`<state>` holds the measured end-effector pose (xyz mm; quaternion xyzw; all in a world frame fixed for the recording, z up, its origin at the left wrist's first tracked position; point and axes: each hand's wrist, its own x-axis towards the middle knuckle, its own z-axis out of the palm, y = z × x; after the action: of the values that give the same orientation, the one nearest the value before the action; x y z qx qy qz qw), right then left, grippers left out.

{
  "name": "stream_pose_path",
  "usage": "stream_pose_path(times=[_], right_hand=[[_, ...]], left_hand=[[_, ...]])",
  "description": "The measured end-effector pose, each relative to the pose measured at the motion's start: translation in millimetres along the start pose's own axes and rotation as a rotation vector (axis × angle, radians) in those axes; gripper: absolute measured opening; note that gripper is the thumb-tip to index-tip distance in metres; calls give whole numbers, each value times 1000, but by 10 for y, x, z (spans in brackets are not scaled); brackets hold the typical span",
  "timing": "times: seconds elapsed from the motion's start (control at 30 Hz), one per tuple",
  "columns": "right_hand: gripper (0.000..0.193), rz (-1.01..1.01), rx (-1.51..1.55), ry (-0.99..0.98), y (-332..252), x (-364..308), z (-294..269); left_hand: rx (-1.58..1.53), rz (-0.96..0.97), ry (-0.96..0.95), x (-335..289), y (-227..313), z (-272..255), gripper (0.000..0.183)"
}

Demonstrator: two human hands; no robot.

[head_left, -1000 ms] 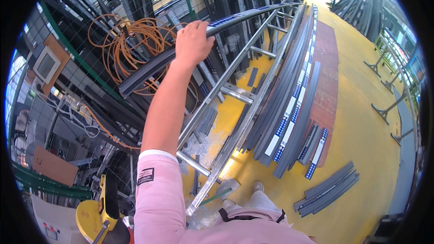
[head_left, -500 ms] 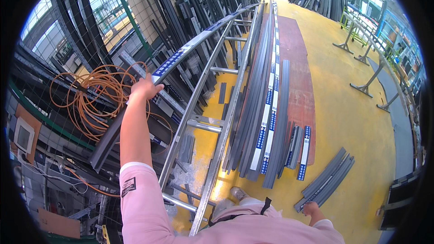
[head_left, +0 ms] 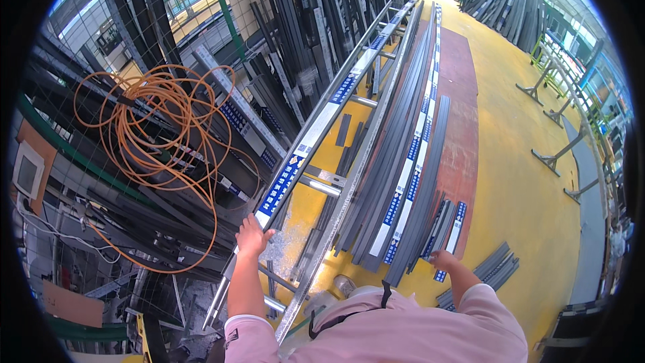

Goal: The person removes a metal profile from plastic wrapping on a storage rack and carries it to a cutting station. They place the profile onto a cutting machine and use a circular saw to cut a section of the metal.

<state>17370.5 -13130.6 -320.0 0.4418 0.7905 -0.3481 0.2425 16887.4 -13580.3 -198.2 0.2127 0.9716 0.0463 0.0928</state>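
A long, narrow profile (head_left: pixel 311 139) with blue-and-white printed film lies along the metal ladder-like rack (head_left: pixel 363 101). My left hand (head_left: pixel 251 236) is closed round its near end, thumb on the right side. Over on the right, my right hand (head_left: pixel 442 261) is above the near ends of several short film-covered pieces (head_left: pixel 453 228). Its fingers are small and partly turned under, and whether it touches a piece cannot be seen. Long dark grey profiles (head_left: pixel 396 154) lie on the floor between the rack and these short pieces.
A coil of orange hose (head_left: pixel 161 121) hangs left of the rack, in front of stacked dark profiles. More grey strips (head_left: pixel 494 269) lie on the yellow floor (head_left: pixel 510 161) at right. Metal stands (head_left: pixel 554 158) line the right side, and bundled profiles (head_left: pixel 507 3) lean far back.
My left hand has moved right and nearer, bringing the film-covered profile over the rack. My right hand has moved forward and left, off the grey strips. The view has shifted left.
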Motion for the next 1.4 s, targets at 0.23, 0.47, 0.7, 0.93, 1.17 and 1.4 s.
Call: stream_pose_path(times=[0.23, 0.47, 0.7, 0.93, 1.17, 1.4], right_hand=[[38, -241, 167, -211, -1639, 679, 150], [72, -1077, -370, 148, -3720, 513, 358], [105, -1203, -1243, 152, -4838, -7, 803], [87, -1516, -1257, 146, -4891, -523, 1462], [81, -1537, -1297, 116, -4767, -1280, 2318], [91, -1531, -1333, -68, -4368, -2264, 3539]], left_hand=[[-14, -246, -165, -1363, -432, 741, 95], [-28, -219, -15, -1821, -153, 1172, 71], [-120, -194, 112, -2508, -468, 847, 83], [-163, -279, 225, -3470, -1212, 715, 90], [-1610, -952, 583, -5066, -2030, 1286, 84], [-1196, -1283, 515, -6059, -2658, 1702, 65]])
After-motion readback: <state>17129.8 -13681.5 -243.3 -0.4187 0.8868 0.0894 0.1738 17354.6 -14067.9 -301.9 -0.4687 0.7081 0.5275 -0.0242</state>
